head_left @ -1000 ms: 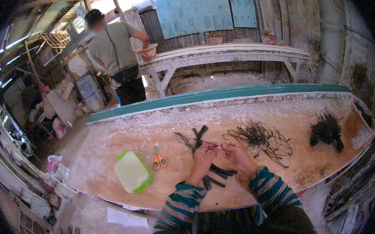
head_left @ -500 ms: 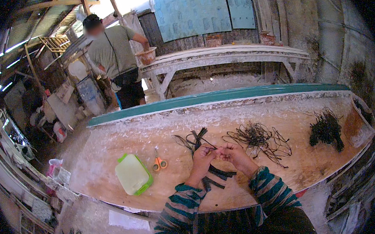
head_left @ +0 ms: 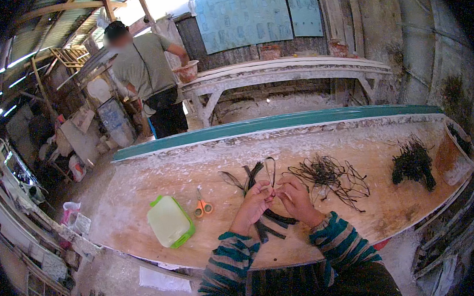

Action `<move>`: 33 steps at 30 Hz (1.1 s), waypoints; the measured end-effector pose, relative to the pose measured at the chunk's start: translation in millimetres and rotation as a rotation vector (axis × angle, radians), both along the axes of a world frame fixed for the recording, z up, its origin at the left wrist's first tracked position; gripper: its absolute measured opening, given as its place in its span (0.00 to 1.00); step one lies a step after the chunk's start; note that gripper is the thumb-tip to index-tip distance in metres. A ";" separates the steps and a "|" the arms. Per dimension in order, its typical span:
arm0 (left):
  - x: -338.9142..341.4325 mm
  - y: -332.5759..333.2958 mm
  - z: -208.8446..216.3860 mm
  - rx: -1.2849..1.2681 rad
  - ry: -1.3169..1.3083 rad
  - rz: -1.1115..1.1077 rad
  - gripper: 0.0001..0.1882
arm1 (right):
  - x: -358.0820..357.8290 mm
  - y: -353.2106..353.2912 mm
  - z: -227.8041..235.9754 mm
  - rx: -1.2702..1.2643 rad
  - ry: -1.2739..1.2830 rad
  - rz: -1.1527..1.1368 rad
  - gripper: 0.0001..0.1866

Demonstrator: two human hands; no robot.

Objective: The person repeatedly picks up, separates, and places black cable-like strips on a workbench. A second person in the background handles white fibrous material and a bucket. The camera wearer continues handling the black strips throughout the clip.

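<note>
My left hand pinches a thin black cord whose loop stands up above the fingertips. Close beside it, my right hand has its fingertips drawn together at the lower part of the same cord. Below and behind both hands lie flat black strips, partly hidden by the left hand. Right of the hands is a loose tangle of thin black cords. Farther right sits a dense black bundle of cords.
Orange-handled scissors and a green-and-white plastic box lie on the wooden table to the left. A tipped tub is at the right end. Beyond the green far edge, a person stands by a white-stained bench.
The black cord now forms an upright loop above my fingers. My left hand has turned slightly, and the right-hand fingers have shifted along the cord.
</note>
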State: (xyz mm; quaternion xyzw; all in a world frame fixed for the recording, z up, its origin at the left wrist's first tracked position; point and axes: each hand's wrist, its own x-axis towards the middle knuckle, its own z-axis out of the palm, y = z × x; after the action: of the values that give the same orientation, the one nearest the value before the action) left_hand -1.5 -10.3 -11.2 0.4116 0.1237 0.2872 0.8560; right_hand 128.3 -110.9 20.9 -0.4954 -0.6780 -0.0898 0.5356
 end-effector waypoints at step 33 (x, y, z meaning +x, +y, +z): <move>6.5 -18.0 13.1 0.581 0.080 0.326 0.08 | 6.5 3.8 -2.7 -0.500 0.960 0.471 0.06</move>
State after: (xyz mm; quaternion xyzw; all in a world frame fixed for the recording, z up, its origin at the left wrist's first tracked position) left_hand 5.0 -28.4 1.9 0.6243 0.1344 0.4273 0.6401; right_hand 134.7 -107.0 18.2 -0.4277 -0.4521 0.4285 0.6550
